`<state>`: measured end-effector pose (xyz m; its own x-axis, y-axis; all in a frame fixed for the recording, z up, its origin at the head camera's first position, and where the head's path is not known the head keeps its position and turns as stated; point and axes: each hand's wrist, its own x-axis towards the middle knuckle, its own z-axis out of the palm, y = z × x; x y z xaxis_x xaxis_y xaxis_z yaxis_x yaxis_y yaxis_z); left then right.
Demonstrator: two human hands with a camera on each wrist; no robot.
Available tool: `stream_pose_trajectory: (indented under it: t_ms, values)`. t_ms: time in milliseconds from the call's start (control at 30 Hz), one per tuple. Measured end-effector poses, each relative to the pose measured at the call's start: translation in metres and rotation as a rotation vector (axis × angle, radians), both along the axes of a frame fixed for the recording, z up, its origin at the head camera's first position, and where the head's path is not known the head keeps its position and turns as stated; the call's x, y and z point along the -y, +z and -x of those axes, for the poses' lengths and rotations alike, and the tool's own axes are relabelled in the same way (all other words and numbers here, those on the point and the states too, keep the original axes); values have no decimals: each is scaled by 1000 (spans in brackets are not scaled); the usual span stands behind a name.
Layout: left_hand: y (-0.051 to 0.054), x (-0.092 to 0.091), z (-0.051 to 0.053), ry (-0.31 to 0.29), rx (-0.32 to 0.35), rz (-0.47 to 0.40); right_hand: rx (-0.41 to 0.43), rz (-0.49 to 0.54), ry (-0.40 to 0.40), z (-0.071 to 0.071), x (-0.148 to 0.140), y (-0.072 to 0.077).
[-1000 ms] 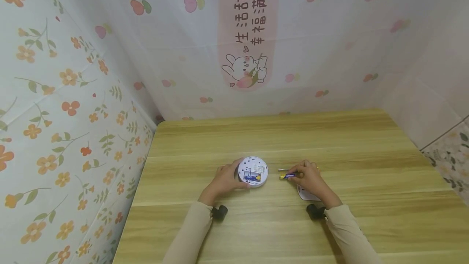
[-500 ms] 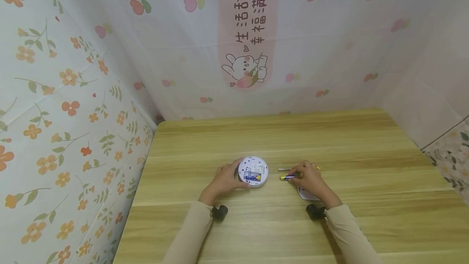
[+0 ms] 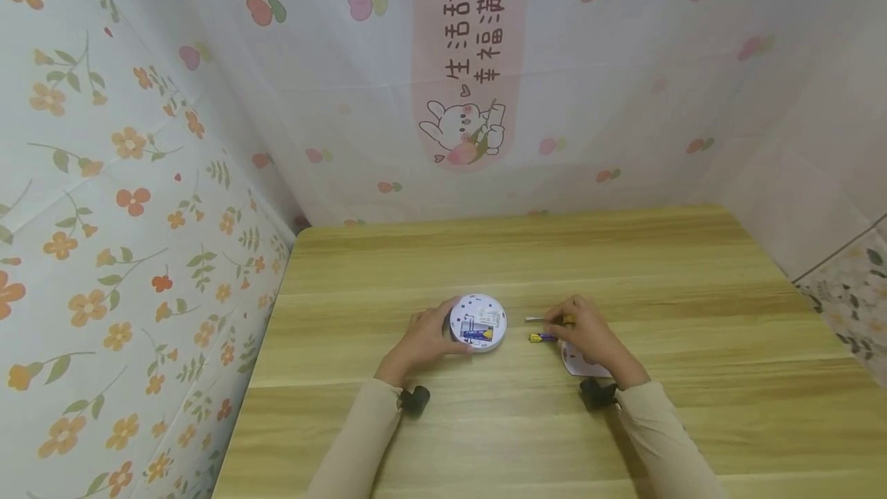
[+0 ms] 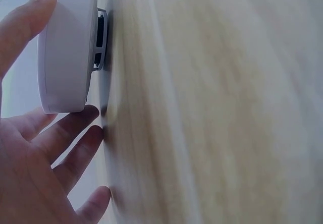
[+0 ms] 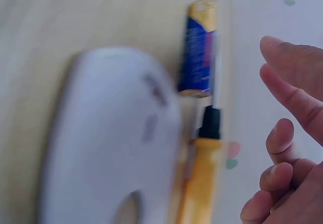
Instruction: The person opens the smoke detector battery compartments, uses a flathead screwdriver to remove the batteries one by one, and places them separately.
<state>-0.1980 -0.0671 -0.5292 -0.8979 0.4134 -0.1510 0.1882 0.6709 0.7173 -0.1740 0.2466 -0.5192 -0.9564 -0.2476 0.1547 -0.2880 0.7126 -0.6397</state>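
One battery [image 3: 476, 334] inside the round white device [image 3: 483, 309], left hand [image 3: 426, 336] around it, right hand [image 3: 585, 331] relaxed and empty.

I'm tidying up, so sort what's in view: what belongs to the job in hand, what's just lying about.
Likely the job:
white round plastic device, held by left hand
loose blue-and-yellow cylindrical battery, near right hand

Lying about for now, perhaps also needed:
yellow-handled metal screwdriver
flat white rounded plastic plate
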Motion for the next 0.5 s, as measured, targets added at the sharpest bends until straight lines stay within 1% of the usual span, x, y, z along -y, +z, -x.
stream_pose_trajectory:
  t_ms: [100,167,267,367,500]
  values:
    - [1,0,0,0,1,0,15,13,7,3,4,8]
    - [2,-1,0,1,2,-2,49,16,1,5,9,13]
    - [3,-1,0,-1,-3,1,62,15,8,9,17,18]
    - [3,-1,0,-3,-3,3,72,21,18,12,28,21]
    - [3,0,-1,-5,0,6,88,44,35,13,42,21]
